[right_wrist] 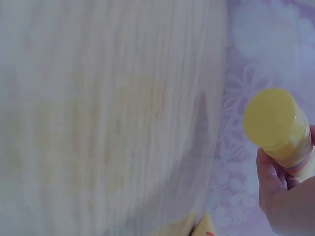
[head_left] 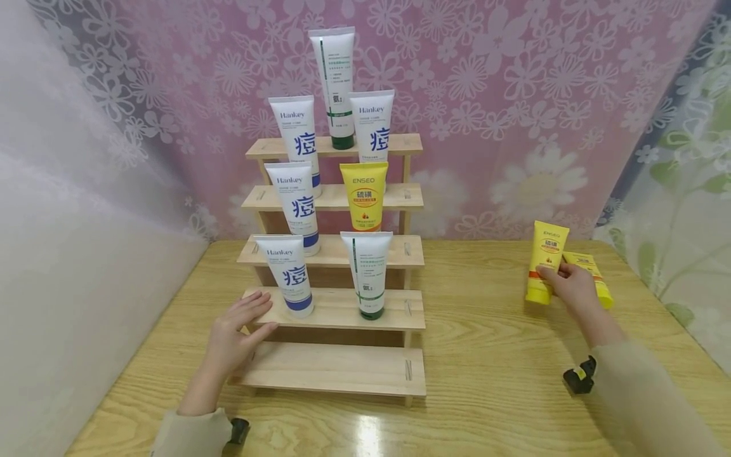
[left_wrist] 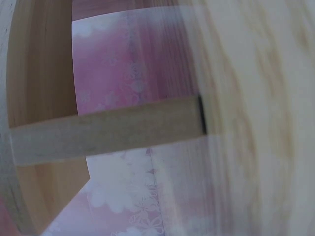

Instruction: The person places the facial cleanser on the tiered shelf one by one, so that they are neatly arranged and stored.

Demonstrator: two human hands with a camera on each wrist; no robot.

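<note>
At the table's right my right hand (head_left: pixel 573 289) pinches a yellow squeeze tube (head_left: pixel 549 254) that stands cap down. In the right wrist view its yellow cap (right_wrist: pixel 270 118) is tilted toward the camera, with fingers (right_wrist: pixel 269 172) around the tube's lower part. A second yellow tube (head_left: pixel 599 285) leans behind that hand, partly hidden by it. My left hand (head_left: pixel 234 330) rests at the left end of the stepped wooden rack (head_left: pixel 337 368), its fingers on the second step from the bottom. Nearest those fingers is a white-and-blue tube (head_left: pixel 291 279). The left wrist view shows only rack boards (left_wrist: pixel 108 130).
More tubes stand upright on the rack: a white-and-green tube (head_left: pixel 368 273), a yellow tube (head_left: pixel 365 197), further white-and-blue tubes (head_left: pixel 294 203) and a tall white-and-green tube (head_left: pixel 337 82) on top. A pink floral backdrop (head_left: pixel 457 127) borders the wooden table (head_left: pixel 485 355) behind.
</note>
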